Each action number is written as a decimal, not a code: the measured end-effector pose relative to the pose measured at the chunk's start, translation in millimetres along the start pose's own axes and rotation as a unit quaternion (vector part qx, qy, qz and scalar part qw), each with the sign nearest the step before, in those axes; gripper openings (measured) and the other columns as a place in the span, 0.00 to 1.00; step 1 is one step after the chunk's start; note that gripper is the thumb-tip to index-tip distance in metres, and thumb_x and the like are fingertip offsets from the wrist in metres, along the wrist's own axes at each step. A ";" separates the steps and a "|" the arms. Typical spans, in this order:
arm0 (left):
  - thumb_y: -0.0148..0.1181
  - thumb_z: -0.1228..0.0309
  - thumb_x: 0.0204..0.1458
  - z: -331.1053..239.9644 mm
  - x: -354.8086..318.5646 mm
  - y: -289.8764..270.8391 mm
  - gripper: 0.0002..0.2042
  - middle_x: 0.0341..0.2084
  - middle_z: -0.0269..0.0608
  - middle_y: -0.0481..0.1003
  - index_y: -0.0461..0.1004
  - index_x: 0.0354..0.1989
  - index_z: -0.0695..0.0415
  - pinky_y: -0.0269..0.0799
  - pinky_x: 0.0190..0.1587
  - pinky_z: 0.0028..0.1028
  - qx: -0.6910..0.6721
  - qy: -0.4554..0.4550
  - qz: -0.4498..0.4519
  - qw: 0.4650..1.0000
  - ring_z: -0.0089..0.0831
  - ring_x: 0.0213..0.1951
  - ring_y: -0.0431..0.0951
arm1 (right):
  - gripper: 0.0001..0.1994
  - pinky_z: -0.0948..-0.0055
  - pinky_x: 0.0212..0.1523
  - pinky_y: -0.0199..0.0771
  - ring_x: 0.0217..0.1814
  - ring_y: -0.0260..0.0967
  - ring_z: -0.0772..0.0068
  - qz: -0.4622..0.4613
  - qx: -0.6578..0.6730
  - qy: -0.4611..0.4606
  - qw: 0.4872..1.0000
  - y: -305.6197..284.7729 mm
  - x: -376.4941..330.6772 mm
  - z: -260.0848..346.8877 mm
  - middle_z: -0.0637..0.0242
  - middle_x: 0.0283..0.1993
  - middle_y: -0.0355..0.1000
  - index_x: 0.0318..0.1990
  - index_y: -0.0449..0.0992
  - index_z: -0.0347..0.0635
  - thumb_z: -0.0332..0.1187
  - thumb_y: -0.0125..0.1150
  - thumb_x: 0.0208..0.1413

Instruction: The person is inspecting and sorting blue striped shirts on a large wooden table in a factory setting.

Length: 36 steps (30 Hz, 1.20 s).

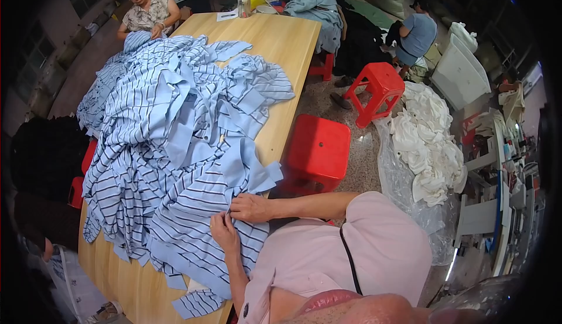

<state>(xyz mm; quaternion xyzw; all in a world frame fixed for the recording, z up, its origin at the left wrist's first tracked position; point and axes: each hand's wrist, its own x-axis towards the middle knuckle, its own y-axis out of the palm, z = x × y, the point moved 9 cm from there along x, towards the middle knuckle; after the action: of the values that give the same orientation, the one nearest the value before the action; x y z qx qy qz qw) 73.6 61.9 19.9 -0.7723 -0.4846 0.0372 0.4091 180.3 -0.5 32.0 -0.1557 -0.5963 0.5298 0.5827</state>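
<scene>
A light-blue knit garment with dark stripes [199, 192] lies at the near side of a large heap of the same striped knitwear [149, 95]. My left hand [225, 233] and my right hand [250, 208] are close together at its right edge, beside a plain blue band of the cloth. The fingers of both hands are closed in a pinch on the fabric. What lies right between the fingertips is too small to make out.
The heap covers much of a wooden table [281, 37]. A red stool [319, 148] stands at the table's right edge, with another red stool [377, 92] beyond. White cloth [427, 142] lies on plastic at right. One person [153, 10] sits at the far end; another [418, 34] is farther right.
</scene>
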 end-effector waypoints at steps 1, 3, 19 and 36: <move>0.62 0.76 0.63 -0.3 1.0 0.4 0.03 0.34 0.47 0.76 0.78 0.40 0.63 0.72 0.42 0.41 -0.013 0.004 0.007 1.000 0.47 0.37 0.77 | 0.05 0.61 0.46 0.74 0.44 0.72 0.62 -0.021 0.001 -0.015 1.000 -4.7 -0.4 1.7 0.65 0.36 0.71 0.32 0.79 0.42 0.33 0.62 0.52; 0.63 0.76 0.62 3.6 2.4 2.6 0.03 0.34 0.48 0.77 0.78 0.39 0.64 0.71 0.43 0.42 -0.050 -0.016 0.024 0.998 0.48 0.38 0.77 | 0.05 0.63 0.46 0.74 0.41 0.73 0.62 -0.052 0.003 -0.047 0.998 -12.4 -1.6 3.7 0.65 0.33 0.71 0.31 0.77 0.41 0.32 0.63 0.50; 0.59 0.78 0.64 8.3 2.9 1.1 0.03 0.35 0.49 0.75 0.77 0.39 0.65 0.72 0.46 0.38 -0.104 -0.046 0.059 0.992 0.46 0.39 0.76 | 0.07 0.67 0.40 0.77 0.40 0.73 0.65 -0.037 0.013 -0.116 0.992 -14.3 1.0 7.3 0.64 0.34 0.71 0.36 0.77 0.38 0.31 0.65 0.53; 0.60 0.77 0.63 1.8 0.6 0.7 0.05 0.42 0.50 0.75 0.76 0.44 0.64 0.70 0.53 0.41 -0.119 0.012 0.117 0.986 0.49 0.46 0.75 | 0.05 0.54 0.64 0.69 0.47 0.72 0.62 -0.051 0.026 -0.103 0.993 -27.7 9.0 8.0 0.67 0.36 0.71 0.32 0.75 0.43 0.32 0.64 0.53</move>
<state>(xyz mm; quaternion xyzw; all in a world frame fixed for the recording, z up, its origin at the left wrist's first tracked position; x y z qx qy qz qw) 73.6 63.3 18.4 -0.8674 -0.3867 0.0180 0.3127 182.9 -7.7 61.2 -0.0547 -0.6466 0.5281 0.5478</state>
